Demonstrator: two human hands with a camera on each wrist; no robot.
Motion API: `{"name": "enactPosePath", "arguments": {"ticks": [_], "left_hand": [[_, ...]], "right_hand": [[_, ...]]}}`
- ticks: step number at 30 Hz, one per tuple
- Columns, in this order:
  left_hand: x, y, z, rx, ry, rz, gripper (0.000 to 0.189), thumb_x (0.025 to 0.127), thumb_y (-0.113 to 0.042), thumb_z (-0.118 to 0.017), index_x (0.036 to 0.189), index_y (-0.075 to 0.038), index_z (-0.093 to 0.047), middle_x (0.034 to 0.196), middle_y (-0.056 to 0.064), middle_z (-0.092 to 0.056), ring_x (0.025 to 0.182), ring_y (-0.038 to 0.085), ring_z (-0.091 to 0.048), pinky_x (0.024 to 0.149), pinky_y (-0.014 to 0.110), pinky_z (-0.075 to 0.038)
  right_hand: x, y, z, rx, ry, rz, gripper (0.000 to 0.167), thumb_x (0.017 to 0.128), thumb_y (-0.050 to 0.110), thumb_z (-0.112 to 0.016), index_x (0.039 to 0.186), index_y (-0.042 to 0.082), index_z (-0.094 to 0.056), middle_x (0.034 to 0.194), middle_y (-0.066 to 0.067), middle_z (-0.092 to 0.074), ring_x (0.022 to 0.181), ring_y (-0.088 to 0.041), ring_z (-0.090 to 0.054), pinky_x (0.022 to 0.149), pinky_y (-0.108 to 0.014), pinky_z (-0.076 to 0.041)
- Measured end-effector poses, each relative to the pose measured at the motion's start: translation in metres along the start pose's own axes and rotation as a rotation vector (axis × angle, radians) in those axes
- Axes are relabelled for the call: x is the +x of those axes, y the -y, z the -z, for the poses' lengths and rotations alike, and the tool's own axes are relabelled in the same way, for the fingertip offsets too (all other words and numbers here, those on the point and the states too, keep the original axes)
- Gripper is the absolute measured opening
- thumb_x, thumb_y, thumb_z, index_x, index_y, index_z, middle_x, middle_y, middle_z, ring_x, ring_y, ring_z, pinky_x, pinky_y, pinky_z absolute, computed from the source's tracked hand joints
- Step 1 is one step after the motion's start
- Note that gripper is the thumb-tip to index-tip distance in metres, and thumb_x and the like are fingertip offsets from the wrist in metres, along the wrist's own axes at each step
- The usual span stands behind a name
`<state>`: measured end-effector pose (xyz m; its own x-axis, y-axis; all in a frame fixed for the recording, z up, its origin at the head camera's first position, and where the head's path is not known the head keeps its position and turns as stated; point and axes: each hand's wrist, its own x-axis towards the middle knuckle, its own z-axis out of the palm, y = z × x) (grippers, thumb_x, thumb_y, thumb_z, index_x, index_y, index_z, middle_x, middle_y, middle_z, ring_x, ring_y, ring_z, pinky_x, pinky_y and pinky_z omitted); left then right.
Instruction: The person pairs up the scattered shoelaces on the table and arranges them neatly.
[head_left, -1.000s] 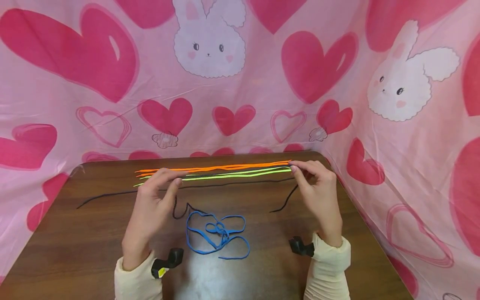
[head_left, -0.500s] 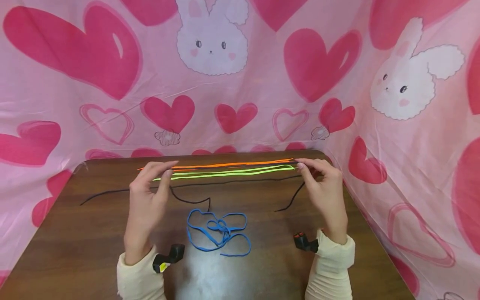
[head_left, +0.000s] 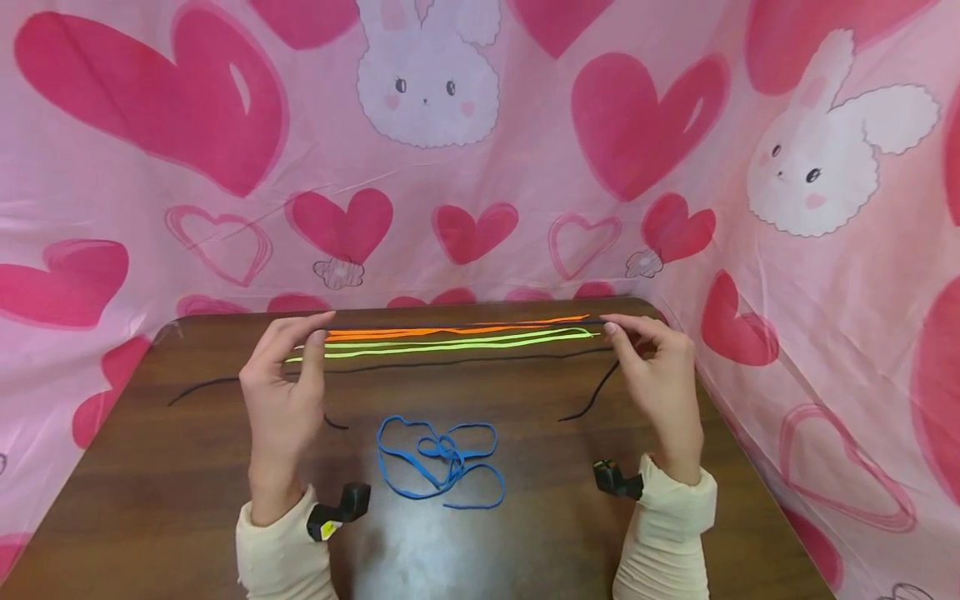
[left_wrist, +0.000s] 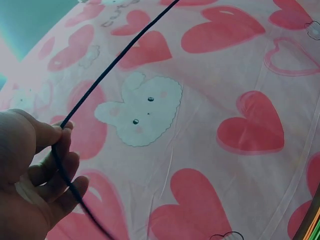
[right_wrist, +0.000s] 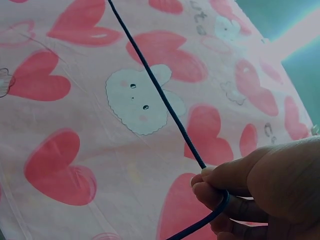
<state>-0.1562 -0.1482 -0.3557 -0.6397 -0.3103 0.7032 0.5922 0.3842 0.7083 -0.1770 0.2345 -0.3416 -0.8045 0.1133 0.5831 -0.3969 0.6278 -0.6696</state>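
A thin dark cord (left_wrist: 115,62) runs straight between my two hands, over the back of the table. My left hand (head_left: 288,396) pinches one end part between thumb and fingertips; a short tail hangs below it. On the other side my right hand (head_left: 663,387) pinches the same cord, which bends round its fingers and trails down in the right wrist view. Behind and below the stretched cord lie orange laces (head_left: 397,335) and yellow-green laces (head_left: 465,344), side by side. Nearer to me, a second dark cord (head_left: 435,365) lies lengthwise across the table.
A blue lace (head_left: 415,497) lies in loose loops on the brown table (head_left: 480,558), between my forearms. Pink cloth (head_left: 525,233) with hearts and rabbits hangs behind the table and along its right side.
My left hand has slid left along the dark cord, and its hanging tail has grown shorter. The right hand has shifted slightly right. The orange and yellow-green laces remain lying on the table.
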Motion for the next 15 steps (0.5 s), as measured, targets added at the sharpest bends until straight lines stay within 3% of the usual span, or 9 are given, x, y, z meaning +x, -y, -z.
{"name": "enactPosePath", "arguments": {"ticks": [6,15], "left_hand": [[0.0002,-0.0016,-0.0022,-0.036,-0.087,0.020,0.020,0.093,0.011,-0.064,0.110,0.008,-0.074,0.100,-0.009,-0.068,0.096,0.008,-0.063,0.083,0.018,-0.047],[0.0029,-0.0052,0.0017,-0.081,-0.192,0.020,0.017,0.093,0.010,-0.064,0.107,0.012,-0.073,0.097,-0.009,-0.069,0.092,0.010,-0.063,0.087,0.019,-0.051]], "right_hand": [[-0.0001,-0.0028,0.0009,-0.011,0.010,-0.021,0.014,0.095,0.009,-0.072,0.105,0.006,-0.080,0.084,-0.016,-0.074,0.066,-0.010,-0.054,0.063,-0.018,-0.044],[0.0011,-0.0061,0.0025,-0.003,0.005,-0.033,0.014,0.095,0.010,-0.072,0.105,0.004,-0.079,0.083,-0.014,-0.075,0.065,-0.008,-0.055,0.060,-0.017,-0.043]]}}
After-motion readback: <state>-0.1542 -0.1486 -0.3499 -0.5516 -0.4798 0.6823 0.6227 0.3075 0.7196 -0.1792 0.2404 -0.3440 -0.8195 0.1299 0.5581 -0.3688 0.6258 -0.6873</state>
